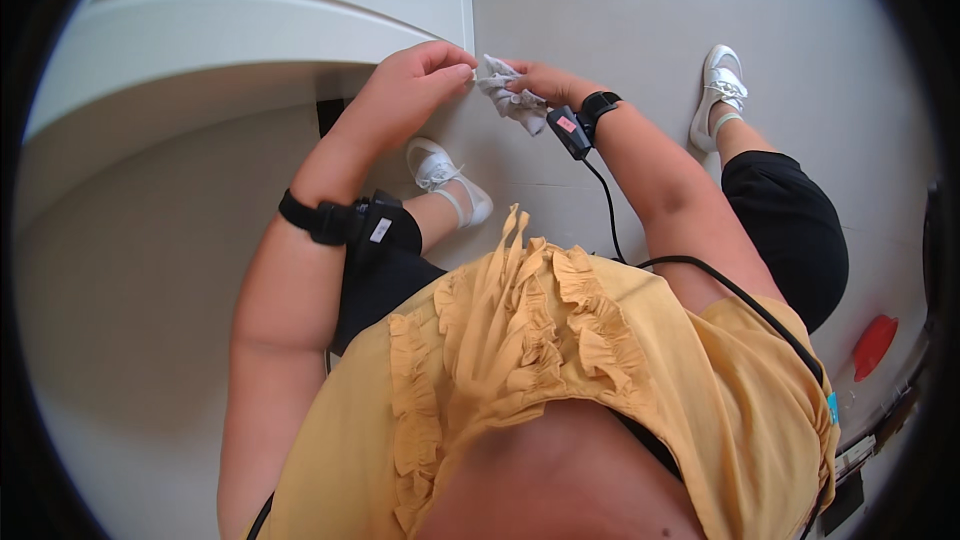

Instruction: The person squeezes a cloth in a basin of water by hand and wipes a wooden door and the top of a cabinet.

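A crumpled light grey cloth (517, 101) is held in my right hand (551, 82), bunched between the thumb and fingers. My left hand (427, 82) is just to the left of it, at the corner of a white piece of furniture (247, 26). Its thumb and fingertips are drawn together, and a small pale bit shows at their tips; whether they grip it or touch the furniture's edge is unclear. Black straps with small devices are worn on both forearms, and a black cable runs from the right one.
White shoes (446, 172) stand on the grey tiled floor (600, 0), one under the arms and one at the right. A black object (328, 116) is partly hidden below the furniture. A red object (875, 347) lies at the lower right, near several dark items at the rim.
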